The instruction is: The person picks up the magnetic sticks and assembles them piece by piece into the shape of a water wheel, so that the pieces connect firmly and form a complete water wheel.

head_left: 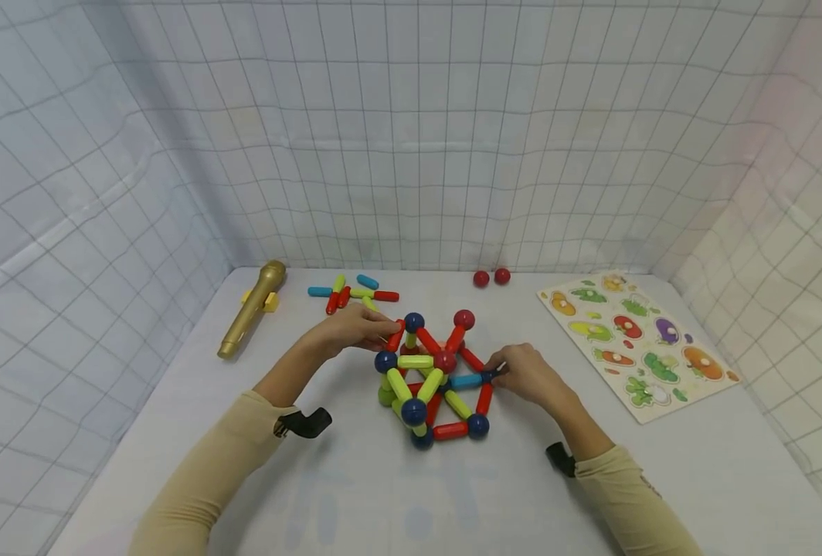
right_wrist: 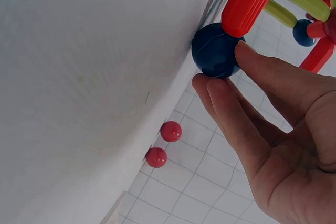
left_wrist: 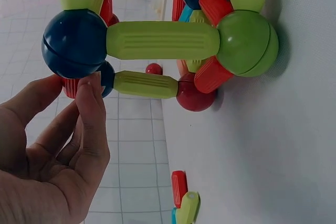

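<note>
Magnetic rod-and-ball toy structure (head_left: 433, 378), built of red, lime-green and light-blue plastic rods joined by dark-blue, red and green balls, stands at the middle of the white worktop (head_left: 383, 494), between the 2 hands.

The left hand (head_left: 355, 330) sits at about 10 o'clock from the structure's centre. Its fingertips close narrowly on a short red rod (head_left: 395, 337) that slopes up to the dark-blue top ball (head_left: 414, 321); the left wrist view shows thumb and forefinger pinching a red piece just under a dark-blue ball (left_wrist: 75, 43).

The right hand (head_left: 531, 375) lies at about 3 o'clock. Its thumb and forefinger curl round the dark-blue corner ball (right_wrist: 216, 49) at the structure's right edge, from which a red rod (right_wrist: 250, 1) runs away from the fingers. In the head view the light-blue rod (head_left: 467, 380) runs roughly from 9 to 3 o'clock straight toward that hand.

So the structure is gripped from 2 opposite sides, and its widest line runs from one hand to the other; both hands touch it, neither nearer than the other.

Farther off, loose coloured rods (head_left: 352, 293) lie at 11 o'clock, a gold toy microphone (head_left: 252, 308) at 10 o'clock, 2 red balls (head_left: 490, 277) at 1 o'clock, and a wooden vegetable puzzle board (head_left: 636, 341) at 2 o'clock.
</note>
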